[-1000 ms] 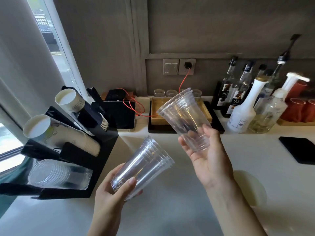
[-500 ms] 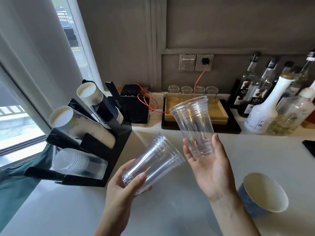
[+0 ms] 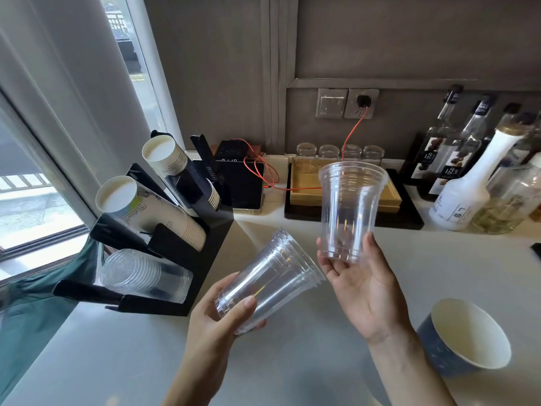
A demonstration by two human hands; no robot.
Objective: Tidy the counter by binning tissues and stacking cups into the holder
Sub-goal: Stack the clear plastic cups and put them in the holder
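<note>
My left hand grips a nested stack of clear plastic cups near its base, tilted with the mouths pointing up and right. A clear plastic cup stands upright in my right hand, held by its bottom just above and right of the stack's rims; the two are apart. At the left stands the black cup holder, with two rows of white paper cups in its upper slots and clear cups lying in the lowest one. A blue paper cup stands on the counter at the right.
The white counter runs under both hands. Behind are a black device with a red cable, a wooden tray on a dark base with small glasses, and syrup bottles at the right. A window sits to the left.
The view has shifted, so the holder sits nearer the centre and the blue paper cup is in sight. My right hand's cup has turned upright and sits closer to the stack.
</note>
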